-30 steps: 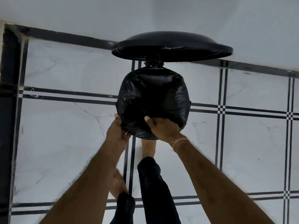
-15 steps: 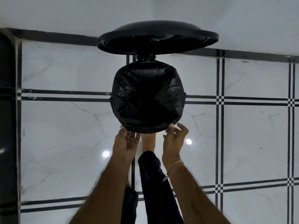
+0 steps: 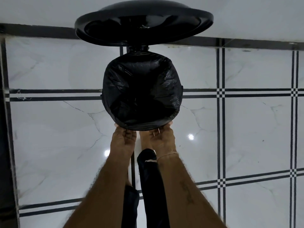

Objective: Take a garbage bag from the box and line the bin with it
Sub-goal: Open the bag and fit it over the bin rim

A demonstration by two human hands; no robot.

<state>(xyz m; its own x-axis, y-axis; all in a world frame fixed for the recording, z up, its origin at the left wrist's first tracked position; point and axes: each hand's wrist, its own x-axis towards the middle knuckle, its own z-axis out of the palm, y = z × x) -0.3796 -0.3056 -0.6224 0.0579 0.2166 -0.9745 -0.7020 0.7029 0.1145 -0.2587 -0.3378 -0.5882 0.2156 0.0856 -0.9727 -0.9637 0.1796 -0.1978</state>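
Observation:
A black garbage bag (image 3: 141,92) lines the round black bin, its edge folded out over the rim all round. The bin's lid (image 3: 144,22) stands open at the far side. My left hand (image 3: 124,137) and my right hand (image 3: 162,135) are side by side at the near rim, palms turned up. Their fingers curl round the bag's folded edge beneath the rim. Most fingertips are hidden under the bag. The box is out of view.
The bin stands on a glossy white marble floor (image 3: 238,129) with dark inlay lines, close to a white wall (image 3: 246,14). My bare foot (image 3: 144,141) and dark trouser leg (image 3: 148,178) are just in front of the bin, between my forearms.
Both hands have slid from the top of the near rim down to its underside, turned palms up and drawn closer together. The bag's near edge now lies smoother over the rim.

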